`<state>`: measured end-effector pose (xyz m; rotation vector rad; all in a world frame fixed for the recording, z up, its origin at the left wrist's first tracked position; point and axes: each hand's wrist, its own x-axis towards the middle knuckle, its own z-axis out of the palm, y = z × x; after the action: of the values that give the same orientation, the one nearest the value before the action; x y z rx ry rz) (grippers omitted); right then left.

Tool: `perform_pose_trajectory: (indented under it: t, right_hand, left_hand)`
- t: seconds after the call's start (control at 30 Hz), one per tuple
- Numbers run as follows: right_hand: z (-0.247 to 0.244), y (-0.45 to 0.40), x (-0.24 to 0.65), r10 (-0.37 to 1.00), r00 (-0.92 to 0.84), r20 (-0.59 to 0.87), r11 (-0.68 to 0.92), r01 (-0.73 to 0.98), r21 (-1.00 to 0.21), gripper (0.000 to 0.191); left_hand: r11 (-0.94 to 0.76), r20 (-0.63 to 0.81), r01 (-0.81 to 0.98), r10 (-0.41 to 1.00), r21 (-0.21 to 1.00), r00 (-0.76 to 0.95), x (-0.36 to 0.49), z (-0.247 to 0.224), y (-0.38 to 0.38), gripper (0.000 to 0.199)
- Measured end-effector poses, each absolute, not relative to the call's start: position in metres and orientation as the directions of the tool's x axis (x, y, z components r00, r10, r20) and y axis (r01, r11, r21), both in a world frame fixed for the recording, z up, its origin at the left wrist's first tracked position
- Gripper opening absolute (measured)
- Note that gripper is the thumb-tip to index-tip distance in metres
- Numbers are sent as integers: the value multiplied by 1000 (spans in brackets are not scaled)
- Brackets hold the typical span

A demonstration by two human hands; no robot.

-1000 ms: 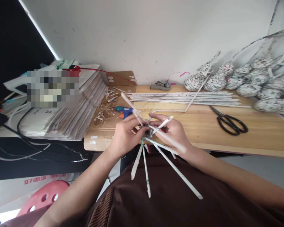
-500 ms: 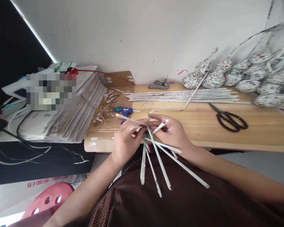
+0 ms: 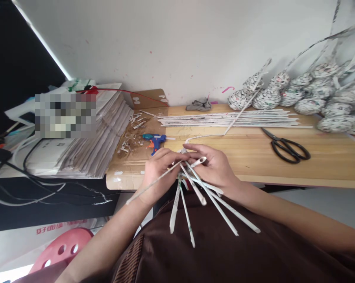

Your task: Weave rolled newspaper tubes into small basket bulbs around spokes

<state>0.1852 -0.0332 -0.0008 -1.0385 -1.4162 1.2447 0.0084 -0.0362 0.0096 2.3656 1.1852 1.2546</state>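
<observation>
My left hand point(image 3: 159, 173) and my right hand point(image 3: 214, 165) meet over the table's front edge, fingers closed around the centre of a bundle of rolled paper tubes point(image 3: 223, 212). Several tubes fan out from between my hands toward my lap, and one slants across my left wrist. A longer, bent paper strip point(image 3: 207, 136) runs from my fingertips over the table, then up to the right. My fingers partly hide the woven centre.
Black scissors point(image 3: 289, 151) lie on the wooden table point(image 3: 245, 157). Behind are a row of paper tubes point(image 3: 209, 119) and woven paper shapes point(image 3: 267, 98). A blue glue gun point(image 3: 156, 142), paper scraps point(image 3: 138, 121) and stacked papers point(image 3: 91, 145) are at left.
One tube has swung down from above my left hand to lie across my left wrist. Other tubes have shifted their angles, and the bent strip has moved slightly left.
</observation>
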Motion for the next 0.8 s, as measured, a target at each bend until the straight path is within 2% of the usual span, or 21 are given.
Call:
perform_pose_trajectory:
  t: [0.1,0.3,0.63,0.73,0.8]
  right_hand:
    - [-2,-32,186,975,-195,103,99,-29,-995,26]
    - [-11,-28,196,987,-147,62,47,-101,-994,32]
    - [-7,-23,202,923,-330,-199,-287,-247,-926,41]
    - [-7,-21,196,900,-378,-217,-342,-306,-888,36]
    - [-7,-20,191,911,-364,-196,-325,-339,-883,33]
  left_hand:
    - [-654,607,573,731,494,310,8,11,-35,12]
    - [-668,640,594,704,448,309,10,9,-36,10]
    - [-640,647,600,720,479,251,8,1,-38,15]
    - [-666,660,586,699,461,275,9,1,-38,16]
    - [-677,668,578,689,456,281,10,0,-37,15]
